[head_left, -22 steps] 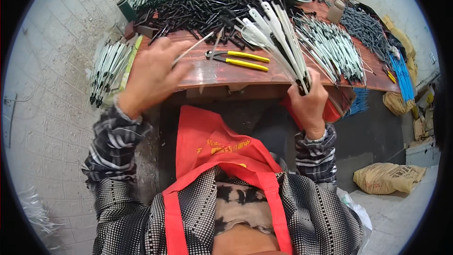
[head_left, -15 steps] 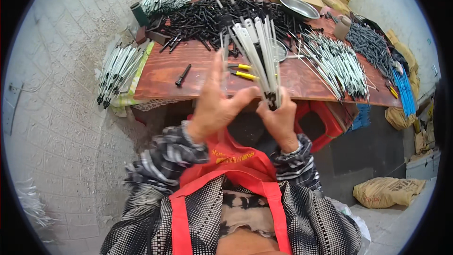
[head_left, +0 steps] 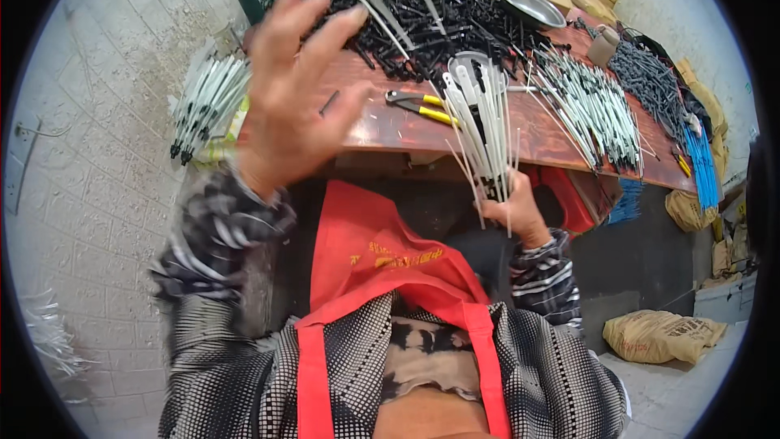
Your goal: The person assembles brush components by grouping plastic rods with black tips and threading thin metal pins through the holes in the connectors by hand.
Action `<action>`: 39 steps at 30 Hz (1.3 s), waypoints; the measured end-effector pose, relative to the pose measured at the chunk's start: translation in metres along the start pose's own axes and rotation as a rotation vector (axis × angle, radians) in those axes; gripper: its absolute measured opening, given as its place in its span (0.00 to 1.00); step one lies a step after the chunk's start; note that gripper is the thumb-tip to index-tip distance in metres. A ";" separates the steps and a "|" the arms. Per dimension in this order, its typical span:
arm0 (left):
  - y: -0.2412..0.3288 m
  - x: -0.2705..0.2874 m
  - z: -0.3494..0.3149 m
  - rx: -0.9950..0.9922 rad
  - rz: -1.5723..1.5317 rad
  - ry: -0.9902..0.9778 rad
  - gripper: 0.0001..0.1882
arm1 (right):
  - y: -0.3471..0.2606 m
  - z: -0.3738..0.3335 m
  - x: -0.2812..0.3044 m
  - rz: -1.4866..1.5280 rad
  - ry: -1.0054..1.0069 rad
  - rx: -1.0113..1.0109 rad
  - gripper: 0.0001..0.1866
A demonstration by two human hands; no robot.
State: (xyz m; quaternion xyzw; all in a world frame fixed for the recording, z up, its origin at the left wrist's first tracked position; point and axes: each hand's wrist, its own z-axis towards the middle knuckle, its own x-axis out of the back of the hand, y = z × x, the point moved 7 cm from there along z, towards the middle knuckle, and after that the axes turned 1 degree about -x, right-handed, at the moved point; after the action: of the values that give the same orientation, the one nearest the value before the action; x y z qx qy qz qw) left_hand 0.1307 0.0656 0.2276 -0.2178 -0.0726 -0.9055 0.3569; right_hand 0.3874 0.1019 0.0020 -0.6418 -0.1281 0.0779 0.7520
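Note:
My right hand (head_left: 517, 210) grips the lower end of a bundle of thin white rods (head_left: 478, 118), which fan out at the top and have dark parts near the grip. A few thinner rods stick out at the bundle's sides. My left hand (head_left: 296, 97) is raised over the left part of the table, slightly blurred, with its fingers spread and nothing in it. Behind it, a small black rod-shaped part (head_left: 329, 103) lies on the wood, partly hidden. Pliers with yellow handles (head_left: 422, 106) rest just left of the bundle.
A heap of black plastic parts (head_left: 406, 20) covers the table's (head_left: 370, 122) far side. White rods with black ends lie in a left pile (head_left: 210, 102) and a right pile (head_left: 589, 110). Further right are grey parts (head_left: 646, 73) and blue rods (head_left: 700, 164). A metal dish (head_left: 530, 6) sits behind.
My left hand has moved up and left, away from the bundle. My right hand, still holding the rods, has shifted slightly right and lower.

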 end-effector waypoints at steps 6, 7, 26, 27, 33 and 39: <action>-0.034 -0.032 -0.001 -0.091 0.468 -0.579 0.20 | 0.008 -0.012 0.013 -0.211 -0.061 0.087 0.18; -0.046 -0.036 -0.003 -0.056 0.506 -0.673 0.17 | 0.010 -0.014 0.007 -0.176 -0.079 0.054 0.19; 0.007 -0.095 -0.092 0.926 -1.120 -0.024 0.38 | 0.003 -0.013 -0.057 0.385 -0.187 -0.136 0.26; -0.016 -0.075 -0.084 0.792 -0.783 -0.058 0.40 | 0.005 -0.015 -0.052 0.342 -0.208 -0.148 0.25; -0.017 0.022 -0.006 -0.098 0.244 -0.078 0.24 | 0.026 -0.038 -0.044 0.133 -0.414 -0.207 0.29; -0.058 0.022 -0.098 0.513 -0.294 -0.597 0.09 | 0.003 -0.026 -0.118 0.303 -0.399 -0.237 0.31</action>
State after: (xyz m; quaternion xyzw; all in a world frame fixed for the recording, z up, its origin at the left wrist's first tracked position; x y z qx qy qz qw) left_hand 0.0433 0.0666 0.1517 -0.3622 -0.4262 -0.7964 0.2300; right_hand 0.2821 0.0444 -0.0161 -0.7093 -0.1842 0.2988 0.6113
